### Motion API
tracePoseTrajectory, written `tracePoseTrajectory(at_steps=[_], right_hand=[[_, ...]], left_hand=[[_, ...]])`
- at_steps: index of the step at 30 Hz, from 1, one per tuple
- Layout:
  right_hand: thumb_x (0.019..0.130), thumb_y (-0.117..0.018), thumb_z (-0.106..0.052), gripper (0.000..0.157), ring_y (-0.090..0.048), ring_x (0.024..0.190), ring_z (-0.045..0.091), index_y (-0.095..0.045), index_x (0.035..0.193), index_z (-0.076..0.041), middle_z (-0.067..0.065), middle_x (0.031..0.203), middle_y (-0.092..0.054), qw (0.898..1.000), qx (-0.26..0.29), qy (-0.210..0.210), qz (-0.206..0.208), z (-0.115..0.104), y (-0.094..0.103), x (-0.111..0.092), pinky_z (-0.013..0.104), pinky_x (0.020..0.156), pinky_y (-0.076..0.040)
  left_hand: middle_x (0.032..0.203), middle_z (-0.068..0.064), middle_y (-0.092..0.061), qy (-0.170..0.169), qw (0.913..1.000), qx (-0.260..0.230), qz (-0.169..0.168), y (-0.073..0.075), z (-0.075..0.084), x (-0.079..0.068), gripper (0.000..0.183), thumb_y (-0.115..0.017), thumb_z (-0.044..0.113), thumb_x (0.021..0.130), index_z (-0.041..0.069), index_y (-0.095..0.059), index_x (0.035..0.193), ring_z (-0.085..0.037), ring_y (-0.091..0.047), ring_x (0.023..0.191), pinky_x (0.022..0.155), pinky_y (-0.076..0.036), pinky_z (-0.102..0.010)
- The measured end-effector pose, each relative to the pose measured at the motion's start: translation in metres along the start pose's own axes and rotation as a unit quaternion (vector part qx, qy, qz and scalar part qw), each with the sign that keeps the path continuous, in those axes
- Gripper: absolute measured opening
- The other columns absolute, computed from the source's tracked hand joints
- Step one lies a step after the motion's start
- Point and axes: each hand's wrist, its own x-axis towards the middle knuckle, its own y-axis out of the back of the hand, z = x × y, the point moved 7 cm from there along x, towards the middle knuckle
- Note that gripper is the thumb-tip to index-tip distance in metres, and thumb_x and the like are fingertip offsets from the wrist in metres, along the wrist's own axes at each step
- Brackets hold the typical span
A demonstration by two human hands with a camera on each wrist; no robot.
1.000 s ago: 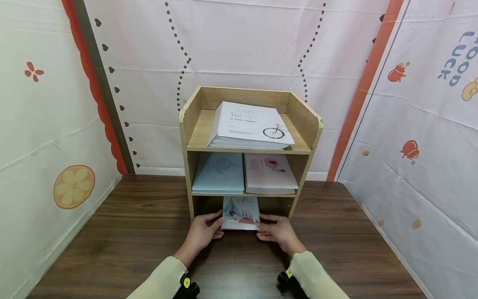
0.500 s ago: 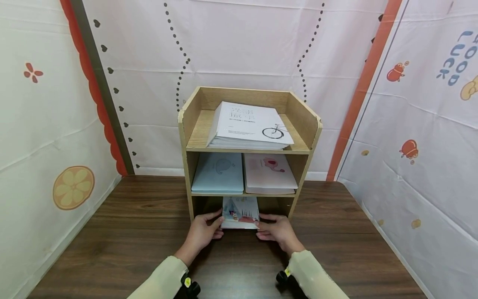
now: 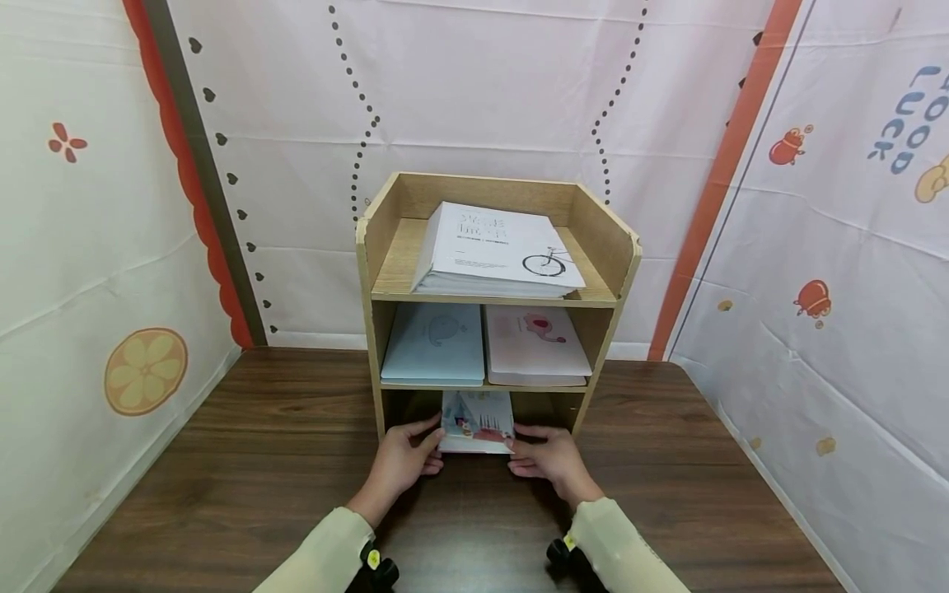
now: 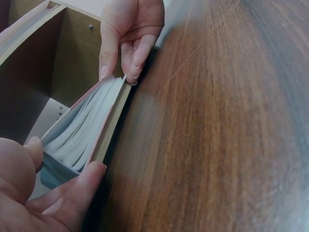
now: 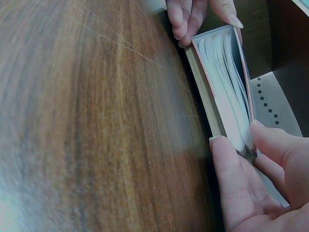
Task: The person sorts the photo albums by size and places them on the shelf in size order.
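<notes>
A thick hardcover book [image 3: 477, 422] with an illustrated cover lies flat in the bottom compartment of a wooden shelf [image 3: 378, 346], its near end at the compartment's front edge. My left hand [image 3: 404, 453] grips its left near corner, thumb uppermost and fingers lower down. At the right near corner, my right hand [image 3: 550, 461] pinches the book in the same way. Both wrist views show the white page edges between the covers, with the thumb [image 5: 275, 140] of my right hand at the upper cover and fingers beside the shelf's bottom board [image 4: 112, 121].
On the shelf's top lies a stack of white books [image 3: 504, 247]. The middle level holds a light blue notebook [image 3: 433, 342] and a pink notebook [image 3: 537, 342] side by side. A brown wooden table [image 3: 296, 412] carries the shelf, with printed cloth walls [image 3: 474, 82] around it.
</notes>
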Motion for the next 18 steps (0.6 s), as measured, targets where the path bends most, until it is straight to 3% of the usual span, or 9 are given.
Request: tracePoseTrajectory(at_steps=[18], right_hand=[[0.093,-0.076,-0.011,0.051,-0.075,0.071,0.02,-0.059,0.137,0.008,0.026,0.095,-0.075,1.0,-0.009,0.009,0.016,-0.0032,-0.0015,-0.0011,0.034,0.069,-0.065]], left_hand=[[0.078,-0.022,-0.073,-0.008,0.9999,-0.005,0.009,-0.0014,-0.0004,0.0033,0.039,-0.068,0.018,0.1,0.004,-0.065,0.137,-0.022,-0.074,0.065,0.061,-0.064,-0.035]])
